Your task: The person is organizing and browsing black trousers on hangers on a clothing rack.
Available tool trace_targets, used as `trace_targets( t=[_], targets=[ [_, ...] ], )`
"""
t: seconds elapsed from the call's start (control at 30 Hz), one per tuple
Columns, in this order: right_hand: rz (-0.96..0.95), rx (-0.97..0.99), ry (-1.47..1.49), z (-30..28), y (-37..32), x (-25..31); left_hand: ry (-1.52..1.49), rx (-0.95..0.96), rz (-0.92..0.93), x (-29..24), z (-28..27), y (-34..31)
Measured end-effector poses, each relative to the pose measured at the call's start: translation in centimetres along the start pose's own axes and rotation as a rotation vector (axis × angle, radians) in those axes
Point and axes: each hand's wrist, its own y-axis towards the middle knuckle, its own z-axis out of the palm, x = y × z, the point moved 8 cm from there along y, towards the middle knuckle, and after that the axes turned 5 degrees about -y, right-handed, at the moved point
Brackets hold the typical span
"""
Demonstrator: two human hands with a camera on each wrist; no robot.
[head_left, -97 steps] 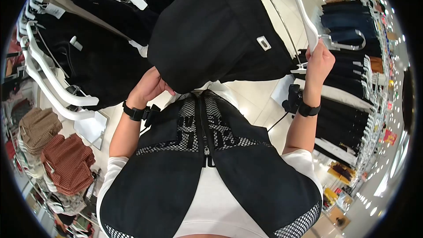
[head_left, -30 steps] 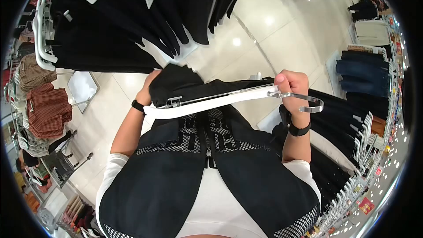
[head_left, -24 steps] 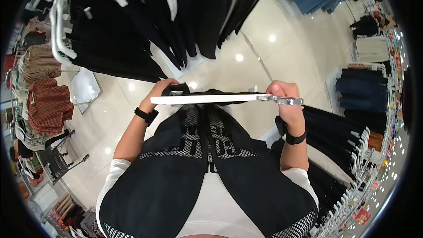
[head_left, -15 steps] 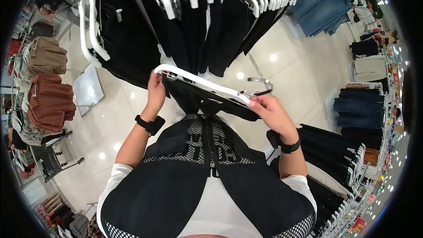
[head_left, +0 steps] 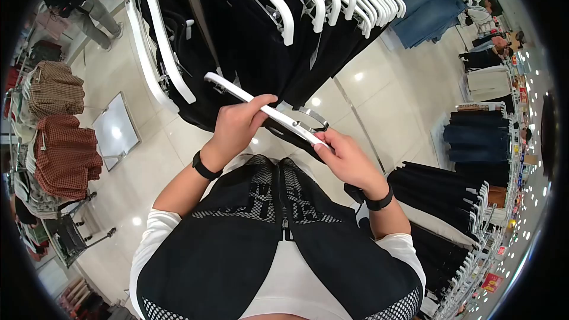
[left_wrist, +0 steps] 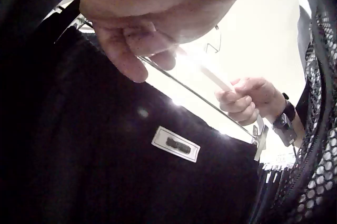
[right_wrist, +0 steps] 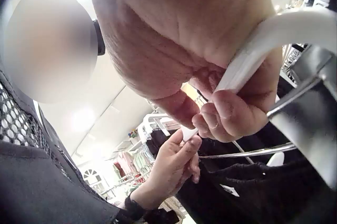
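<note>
A white hanger (head_left: 243,95) slants across the head view, its metal hook (head_left: 314,117) turned up and a black garment (left_wrist: 105,129) clipped beneath. The left hand (head_left: 238,127) grips the hanger's bar near its middle; the right wrist view shows that same left hand (right_wrist: 171,169) pinching the white bar. The right hand (head_left: 351,159) holds the bar near its lower right end, below the hook, with fingers curled round it in the right wrist view (right_wrist: 226,113). A white label (left_wrist: 176,144) is on the garment in the left wrist view.
Just beyond the hands hangs a rail of black clothes on white hangers (head_left: 284,21). Checked shirts (head_left: 66,157) hang at the left, more racked clothes (head_left: 435,192) at the right. Another person (head_left: 80,3) stands at the upper left, on the tiled floor (head_left: 142,184).
The left hand has shifted from the hanger's far left end to its middle. The hanger tilts more steeply, and the right hand has moved slightly left and down, keeping its hold.
</note>
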Motion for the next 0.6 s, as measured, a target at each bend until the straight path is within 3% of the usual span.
trace_targets(
  t=[0.13,0.23,0.27,0.33,0.5,0.53,0.6],
  targets=[
    [-0.126,-0.092,-0.013,0.5,-0.2,0.9,-0.025,0.019,0.021,0.7,-0.8,1.0],
    [-0.189,-0.18,-0.243,0.3,-1.0,0.2,-0.075,0.003,-0.045,0.7,-1.8,1.8],
    [-0.165,-0.178,-0.275,0.5,-1.0,-0.3,-0.078,-0.003,0.009,1.1,-1.6,1.8],
    [-0.12,-0.177,-0.339,0.9,-1.1,-1.1,-0.08,0.013,-0.076,1.1,-1.2,2.0],
    [0.065,-0.235,0.121,1.6,-0.8,-0.5,0.01,-0.077,-0.107,0.7,-2.5,1.5],
    [0.102,-0.222,0.218,1.8,-0.5,-0.2,-0.018,-0.126,-0.025,0.1,-2.9,1.1],
    [0.004,-0.209,0.292,1.8,0.3,2.0,-0.196,-0.065,0.014,0.6,-2.7,-0.4]
  ],
)
